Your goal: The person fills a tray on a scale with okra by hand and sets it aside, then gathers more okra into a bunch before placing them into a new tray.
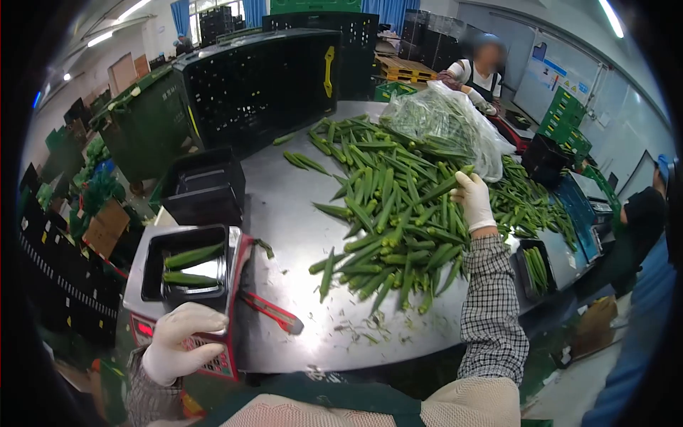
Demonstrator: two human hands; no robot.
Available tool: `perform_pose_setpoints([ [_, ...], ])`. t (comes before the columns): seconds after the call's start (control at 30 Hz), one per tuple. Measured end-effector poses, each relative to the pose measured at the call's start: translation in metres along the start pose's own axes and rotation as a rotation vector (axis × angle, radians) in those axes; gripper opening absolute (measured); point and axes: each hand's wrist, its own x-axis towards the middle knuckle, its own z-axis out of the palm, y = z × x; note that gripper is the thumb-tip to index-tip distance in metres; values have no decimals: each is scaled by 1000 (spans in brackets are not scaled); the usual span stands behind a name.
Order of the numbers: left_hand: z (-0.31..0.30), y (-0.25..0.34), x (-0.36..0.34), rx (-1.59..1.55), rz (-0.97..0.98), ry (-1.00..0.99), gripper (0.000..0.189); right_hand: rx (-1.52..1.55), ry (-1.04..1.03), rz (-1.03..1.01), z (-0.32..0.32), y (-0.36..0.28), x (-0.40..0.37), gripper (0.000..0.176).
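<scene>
My right hand (pixel 472 201), in a white glove, pinches an okra pod (pixel 442 189) above the right side of the big okra pile (pixel 398 213). My left hand (pixel 183 341), gloved too, is empty at the front left, with thumb and fingers apart, beside a red and white scale (pixel 135 302). On the scale rests a black tray (pixel 152 267) holding two okra pods (pixel 193 256). Stacked black trays (pixel 203 188) stand just behind the scale. A red cutter (pixel 272 312) lies on the metal table (pixel 274 213).
A clear plastic bag (pixel 441 121) of okra sits behind the pile. Large black crates (pixel 260 89) stand at the back left. Another black tray (pixel 535 269) holds okra at the right. One person (pixel 480 75) is across the table; another (pixel 644 213) is at the far right.
</scene>
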Motion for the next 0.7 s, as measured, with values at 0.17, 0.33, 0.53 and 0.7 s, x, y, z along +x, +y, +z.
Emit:
perform_pose_setpoints([
  [0.17, 70, 11, 10, -284, 125, -196, 31, 443, -166, 54, -9, -19, -94, 11],
  [0.33, 151, 32, 31, -720, 5, -350, 22, 652, -229, 122, -8, -27, -173, 10],
  [0.53, 225, 39, 67, -1250, -324, -119, 37, 766, -295, 140, 9, -15, -251, 10],
  [0.7, 258, 25, 69, -1570, -358, -19, 33, 740, -207, 158, 32, 21, -308, 14],
])
